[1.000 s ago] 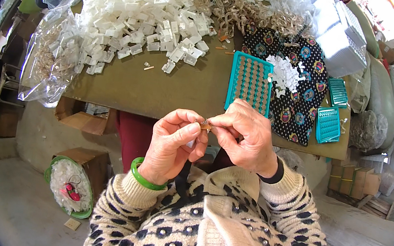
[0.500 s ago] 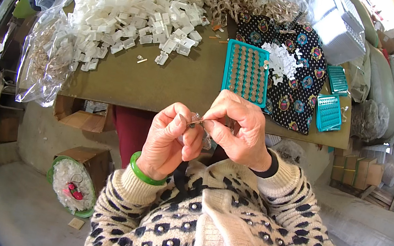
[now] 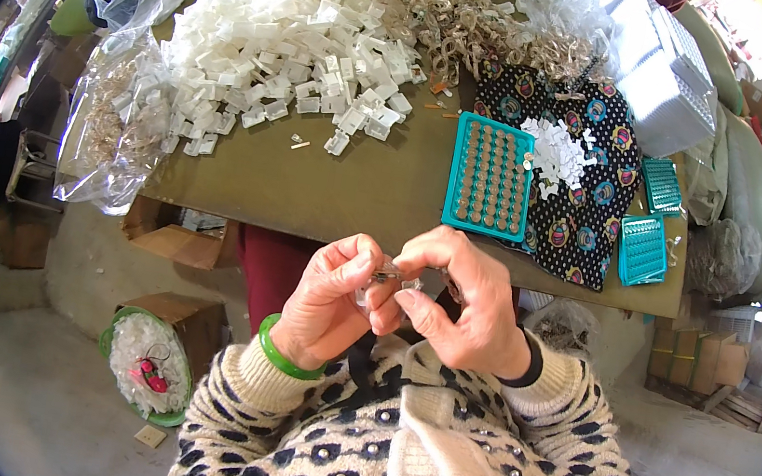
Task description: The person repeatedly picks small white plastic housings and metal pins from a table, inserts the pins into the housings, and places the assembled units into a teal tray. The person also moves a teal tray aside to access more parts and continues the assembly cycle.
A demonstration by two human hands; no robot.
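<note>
My left hand (image 3: 330, 301), with a green bangle at its wrist, is closed in a pinch on a small shiny piece (image 3: 384, 276) at the table's near edge. Its exact kind is too small to make out. My right hand (image 3: 468, 301), a black band at its wrist, is closed close beside it. Between its thumb and forefinger is a small whitish bit (image 3: 411, 284). More clear or shiny material shows under the right fingers, partly hidden. Just beyond my hands lies a teal tray (image 3: 453, 175) holding rows of round brownish pieces.
White clear-lidded plastic pieces (image 3: 282, 39) are heaped at the far left, beige tangled strips (image 3: 451, 19) behind. White chips (image 3: 558, 156) lie on a patterned black cloth (image 3: 589, 214). Teal trays (image 3: 642, 250) sit at the right, a clear bag (image 3: 113, 132) at the left edge.
The whole view has shifted, so the table sits lower and further right. My hands stay together; the thin strip held between them before no longer shows, and a whitish bit now shows at my right thumb.
</note>
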